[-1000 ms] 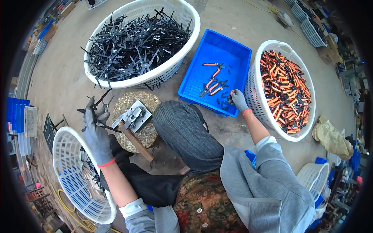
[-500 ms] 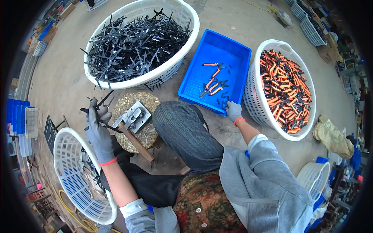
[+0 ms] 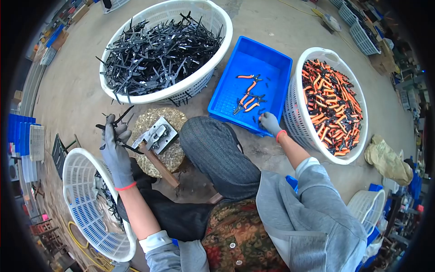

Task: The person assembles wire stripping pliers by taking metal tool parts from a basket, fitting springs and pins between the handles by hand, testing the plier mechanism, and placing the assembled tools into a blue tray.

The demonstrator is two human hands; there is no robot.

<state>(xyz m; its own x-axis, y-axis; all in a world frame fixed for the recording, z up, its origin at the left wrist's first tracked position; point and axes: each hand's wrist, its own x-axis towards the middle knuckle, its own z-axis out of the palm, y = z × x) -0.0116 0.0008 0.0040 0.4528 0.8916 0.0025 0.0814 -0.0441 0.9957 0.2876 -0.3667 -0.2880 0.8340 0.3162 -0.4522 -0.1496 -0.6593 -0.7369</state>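
Note:
My gloved left hand (image 3: 115, 144) is closed around black, bare-handled pliers (image 3: 118, 119) and holds them up to the left of a round stone-like block (image 3: 149, 115). On that block sits a metal fixture (image 3: 162, 136), with a wooden-handled hammer (image 3: 159, 165) lying against it. My gloved right hand (image 3: 270, 123) reaches over the near right corner of a blue bin (image 3: 222, 97). Its fingers are curled together, and whatever they hold is hidden. Beyond it in the bin lie several orange-handled pliers (image 3: 251, 103) and small black pieces (image 3: 261, 110).
A large white basket (image 3: 229, 34) heaped with black pliers parts stands at the back. To the right, another white basket (image 3: 294, 102) is full of orange-handled pliers. A third basket (image 3: 97, 240) is at lower left. My knee (image 3: 213, 149) lies between block and bin.
My right hand has shifted slightly left and farther into the blue bin, and now covers some small black pieces. My left hand still holds the black pliers almost in place.

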